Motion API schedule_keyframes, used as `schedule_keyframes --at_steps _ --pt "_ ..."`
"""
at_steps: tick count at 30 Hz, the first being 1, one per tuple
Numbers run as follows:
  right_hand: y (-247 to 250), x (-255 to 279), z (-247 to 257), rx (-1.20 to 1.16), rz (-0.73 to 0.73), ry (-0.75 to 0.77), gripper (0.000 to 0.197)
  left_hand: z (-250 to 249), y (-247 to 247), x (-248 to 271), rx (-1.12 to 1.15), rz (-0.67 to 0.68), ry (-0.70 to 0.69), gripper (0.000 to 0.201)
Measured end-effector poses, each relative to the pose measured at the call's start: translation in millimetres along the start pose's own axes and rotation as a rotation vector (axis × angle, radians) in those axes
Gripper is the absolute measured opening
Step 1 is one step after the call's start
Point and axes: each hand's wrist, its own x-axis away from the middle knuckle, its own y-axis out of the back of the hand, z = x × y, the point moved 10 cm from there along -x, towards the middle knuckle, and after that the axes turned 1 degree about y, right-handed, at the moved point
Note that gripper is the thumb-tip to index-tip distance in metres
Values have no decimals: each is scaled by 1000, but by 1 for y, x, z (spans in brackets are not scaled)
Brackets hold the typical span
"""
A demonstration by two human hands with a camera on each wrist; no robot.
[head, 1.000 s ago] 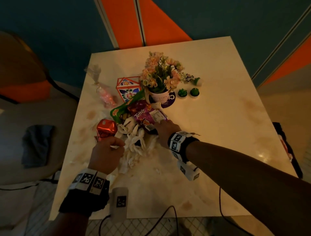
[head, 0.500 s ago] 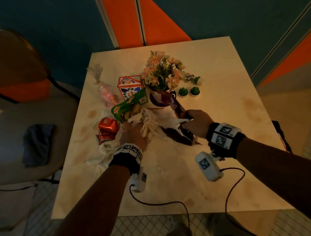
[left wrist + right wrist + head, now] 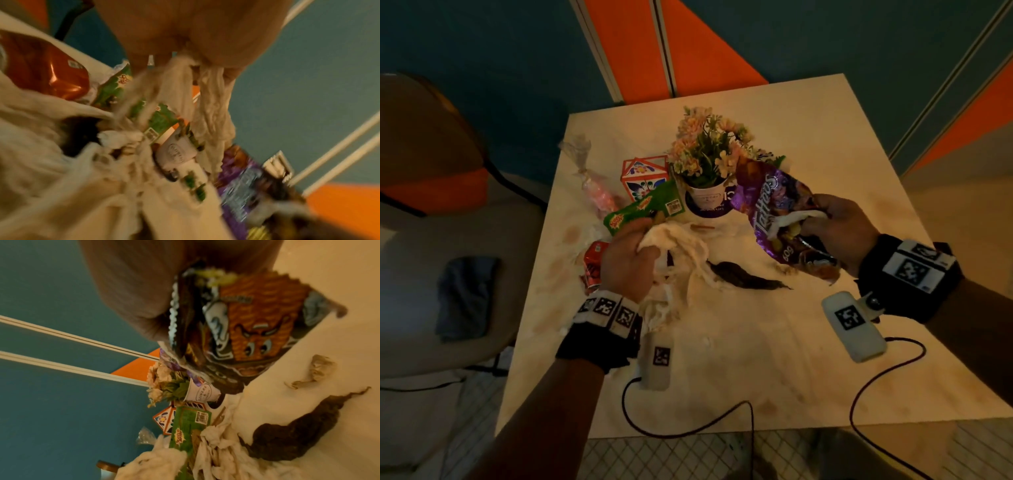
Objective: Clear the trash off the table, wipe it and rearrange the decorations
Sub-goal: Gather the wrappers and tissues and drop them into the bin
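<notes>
My right grip (image 3: 835, 233) is holding the crumpled purple chip bag (image 3: 774, 212) and a white tissue scrap above the desk (image 3: 808, 359), at 3 o'clock of the flower pot (image 3: 705, 202). My left grip (image 3: 630, 257) is clutching the wadded white tissues (image 3: 681, 260) at 6 o'clock of the pot. The desk's near and right-hand areas are lying bare up to their edges. A dark peel (image 3: 743, 277) is lying between my grips.

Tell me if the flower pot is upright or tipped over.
Upright: the flower pot stands on its base on the table, flowers pointing up.
</notes>
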Motion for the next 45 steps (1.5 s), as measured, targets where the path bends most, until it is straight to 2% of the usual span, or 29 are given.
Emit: schedule_keyframes --at_steps 3,5,6,8,9,10,11,12,13,14,16,20,22,26,28,31,33,35,39,42,45 --pt "11 0 1 -2 -40 19 22 10 7 1 470 -53 273 24" --pt "15 0 1 22 -44 27 9 10 0 2 712 -36 356 32" --pt "18 0 0 32 -48 37 1 11 -3 2 746 -33 380 34" --pt "25 1 -6 50 -58 35 10 18 -3 0 607 -64 407 28" --pt "28 2 -9 52 -65 33 13 21 -2 -3 428 -80 377 22" --pt "33 2 -12 63 -77 38 14 21 -6 -7 156 -43 307 17" --pt "37 4 -15 66 -86 36 14 15 -18 -8 -145 29 191 20" --pt "41 5 -20 67 -93 34 13 14 -36 -5 -386 101 73 33" --pt "45 7 -25 65 -98 25 11 15 -57 0 -542 175 -27 43" --pt "49 8 -30 63 -102 19 8 19 -75 4 -619 237 -70 47" --pt "56 11 -36 62 -107 11 1 31 -107 9 -633 319 -81 44" --pt "67 14 -46 54 -88 7 24 47 -162 20 -755 503 -74 43" --pt "72 13 -52 51 -87 -4 22 49 -172 21 -778 512 -42 44" --pt "85 14 -65 55 -90 -2 10 44 -172 25 -769 463 -34 31" --pt "93 15 -69 35 -92 1 8 47 -164 25 -692 429 40 31" --pt "108 16 -70 6 -108 15 10 45 -137 19 -518 293 193 41" --pt "120 17 -68 -6 -134 26 13 40 -112 16 -306 168 348 41" --pt "133 17 -69 -16 -152 40 17 25 -90 17 -101 67 435 38" --pt "152 11 -73 -36 -132 47 4 -29 -55 17 146 -86 405 42" --pt "164 4 -76 -23 -94 31 17 -76 -38 20 300 -151 325 45" --pt "181 2 -71 -45 -78 42 10 -118 -35 27 441 -172 253 46"
